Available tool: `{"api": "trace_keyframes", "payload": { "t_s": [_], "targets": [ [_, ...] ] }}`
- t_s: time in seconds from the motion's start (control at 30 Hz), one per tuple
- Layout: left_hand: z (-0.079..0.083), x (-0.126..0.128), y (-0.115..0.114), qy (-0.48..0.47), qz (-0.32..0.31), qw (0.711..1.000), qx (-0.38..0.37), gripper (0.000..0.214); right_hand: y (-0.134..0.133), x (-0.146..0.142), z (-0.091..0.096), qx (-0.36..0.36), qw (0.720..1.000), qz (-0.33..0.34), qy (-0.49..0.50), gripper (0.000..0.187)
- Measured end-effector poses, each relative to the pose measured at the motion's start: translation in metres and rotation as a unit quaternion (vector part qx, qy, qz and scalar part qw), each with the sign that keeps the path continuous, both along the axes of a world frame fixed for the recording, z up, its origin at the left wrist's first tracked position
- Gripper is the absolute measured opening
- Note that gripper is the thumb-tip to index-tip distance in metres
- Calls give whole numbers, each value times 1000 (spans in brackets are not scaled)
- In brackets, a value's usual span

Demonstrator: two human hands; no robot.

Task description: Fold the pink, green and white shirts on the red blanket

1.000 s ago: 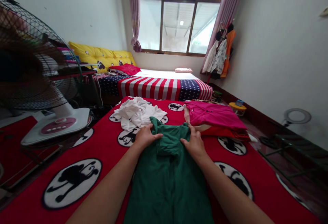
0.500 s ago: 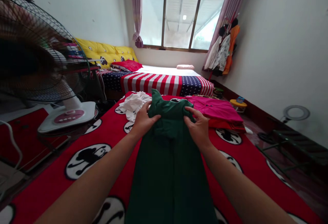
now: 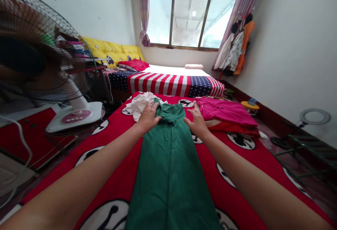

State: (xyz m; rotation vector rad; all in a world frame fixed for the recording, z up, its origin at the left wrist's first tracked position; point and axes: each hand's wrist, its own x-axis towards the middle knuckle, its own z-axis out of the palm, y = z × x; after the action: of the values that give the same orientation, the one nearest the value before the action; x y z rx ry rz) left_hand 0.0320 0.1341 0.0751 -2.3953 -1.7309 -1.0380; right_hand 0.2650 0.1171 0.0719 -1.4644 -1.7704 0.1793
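Note:
A long green garment (image 3: 171, 160) with a seam down its middle lies lengthwise in front of me on the red blanket (image 3: 113, 167). Its far end is bunched and rumpled. My left hand (image 3: 149, 118) rests at the far left corner of the garment, fingers spread and thumb apart, touching the cloth. Just off the far right edge, my right hand (image 3: 197, 121) is open with nothing in it. Beyond my left hand lies a crumpled white cloth (image 3: 139, 103). To the right of my right hand is a folded magenta garment (image 3: 229, 112) on top of red cloth.
At the left stands a fan (image 3: 76, 117) with turning blades. A bed (image 3: 168, 82) with a stars-and-stripes cover is under the window. Clothes (image 3: 234, 53) hang at the right wall, near a yellow stool (image 3: 250, 106) and a ring light (image 3: 315, 116).
The far end of the green garment has come down from my raised hands onto the blanket. My right hand has let go of it; the left has loosened its fingers.

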Motion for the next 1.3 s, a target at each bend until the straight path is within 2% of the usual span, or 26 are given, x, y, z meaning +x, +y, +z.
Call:
{"api": "trace_keyframes", "payload": {
  "t_s": [0.1, 0.17, 0.27, 0.33, 0.4, 0.5, 0.67, 0.97, 1.2, 1.3],
  "targets": [
    [-26, -10, -61, 41, -108, 992, -42, 49, -62, 10, -24, -6, 993, 115, -15, 26],
    [-32, -19, -106, 46, -163, 982, -87, 33, -109, 19, -30, -22, 983, 179, -16, 20],
    [-29, -34, -165, 10, -219, 960, -175, 18, -175, 32, -29, -67, 967, 246, -18, 17],
    [-26, -43, -197, -18, -254, 940, -226, 13, -211, 40, -27, -94, 951, 292, -33, 17],
    [-23, -49, -223, -35, -278, 924, -260, 10, -240, 44, -28, -105, 939, 323, -63, 23],
    [-24, -54, -251, -25, -292, 915, -278, 11, -268, 44, -33, -94, 935, 323, -114, 30],
    [-30, -51, -273, 40, -273, 931, -237, 15, -278, 34, -41, -60, 941, 297, -150, 25],
    [-42, -49, -280, 70, -283, 937, -192, 20, -276, 21, -44, -8, 916, 309, -254, 24],
    [-17, -59, -283, 73, -288, 923, -245, 22, -272, 42, -26, -70, 914, 346, -201, 31],
    [-16, -60, -287, 89, -275, 922, -257, 22, -275, 46, -23, -99, 906, 349, -219, 32]
  ]
}}
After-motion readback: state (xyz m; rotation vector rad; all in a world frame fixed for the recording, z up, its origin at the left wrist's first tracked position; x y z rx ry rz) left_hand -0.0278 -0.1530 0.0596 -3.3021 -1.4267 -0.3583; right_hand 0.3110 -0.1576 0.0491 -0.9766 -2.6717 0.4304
